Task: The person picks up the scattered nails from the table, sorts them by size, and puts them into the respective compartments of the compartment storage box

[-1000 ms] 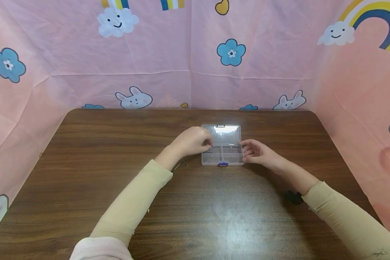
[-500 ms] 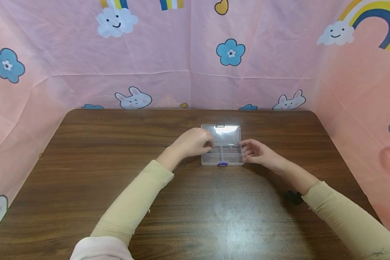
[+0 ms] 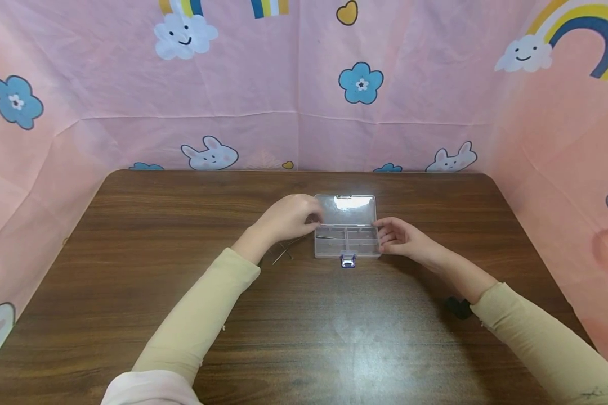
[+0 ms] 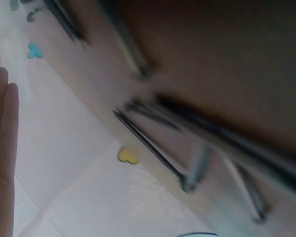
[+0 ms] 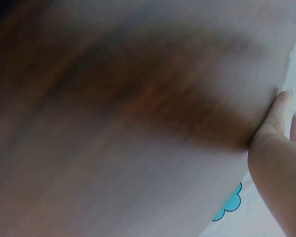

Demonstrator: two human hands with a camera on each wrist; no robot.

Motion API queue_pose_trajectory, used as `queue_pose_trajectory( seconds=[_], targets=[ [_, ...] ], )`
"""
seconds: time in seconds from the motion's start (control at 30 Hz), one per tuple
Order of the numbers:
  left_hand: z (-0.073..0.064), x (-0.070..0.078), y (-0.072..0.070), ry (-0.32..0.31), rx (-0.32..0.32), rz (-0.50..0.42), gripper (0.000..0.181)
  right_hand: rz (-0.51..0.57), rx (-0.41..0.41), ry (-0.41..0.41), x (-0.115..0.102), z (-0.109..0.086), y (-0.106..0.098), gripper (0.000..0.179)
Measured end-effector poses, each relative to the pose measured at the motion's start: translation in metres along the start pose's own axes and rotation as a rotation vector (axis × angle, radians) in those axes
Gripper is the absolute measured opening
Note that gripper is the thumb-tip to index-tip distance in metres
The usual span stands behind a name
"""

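A clear plastic compartment box stands with its lid tipped back. A thin metal rod lies in its left part. Just off the box's left side is my left hand, fingers loosely bent and nothing seen in them. Several L-shaped metal hex keys lie on the table below and beside this hand; the left wrist view shows the keys blurred, with the fingers at its left edge. My right hand holds the box's right end between thumb and fingers.
The blue latch hangs from the box's front. A small dark object lies on the brown wooden table beneath the right forearm. Patterned pink cloth encloses the back and sides.
My left hand has drawn back leftward from the box, and the metal rod stays in the left part. The blue latch has swung down. My right hand has kept its place.
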State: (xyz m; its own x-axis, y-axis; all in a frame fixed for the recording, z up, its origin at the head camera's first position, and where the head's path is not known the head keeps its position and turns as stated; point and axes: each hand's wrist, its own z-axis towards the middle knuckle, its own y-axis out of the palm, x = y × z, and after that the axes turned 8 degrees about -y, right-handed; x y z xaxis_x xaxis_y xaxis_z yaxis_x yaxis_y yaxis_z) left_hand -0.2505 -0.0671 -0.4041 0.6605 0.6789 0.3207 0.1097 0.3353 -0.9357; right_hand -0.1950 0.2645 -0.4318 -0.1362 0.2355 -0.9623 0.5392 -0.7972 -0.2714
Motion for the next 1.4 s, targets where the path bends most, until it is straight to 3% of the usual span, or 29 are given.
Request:
queue_pose_trajectory(
  seconds=[0.37,0.9,1.17,1.4],
  targets=[
    [-0.023,-0.028,-0.013,-0.106,0.018,-0.022,0.007,0.002,-0.002,0.001,0.0,-0.001,0.0,0.057],
    [-0.062,-0.063,-0.026,-0.206,-0.039,-0.016,0.01,-0.015,0.002,0.024,-0.002,0.0,0.0,0.057],
    [-0.075,-0.074,-0.029,-0.219,-0.043,-0.026,0.011,-0.013,0.001,0.022,-0.003,-0.002,0.0,0.057],
    [-0.078,-0.081,-0.029,-0.216,-0.03,-0.026,0.009,-0.012,0.001,0.014,-0.003,-0.003,0.0,0.056]
  ],
)
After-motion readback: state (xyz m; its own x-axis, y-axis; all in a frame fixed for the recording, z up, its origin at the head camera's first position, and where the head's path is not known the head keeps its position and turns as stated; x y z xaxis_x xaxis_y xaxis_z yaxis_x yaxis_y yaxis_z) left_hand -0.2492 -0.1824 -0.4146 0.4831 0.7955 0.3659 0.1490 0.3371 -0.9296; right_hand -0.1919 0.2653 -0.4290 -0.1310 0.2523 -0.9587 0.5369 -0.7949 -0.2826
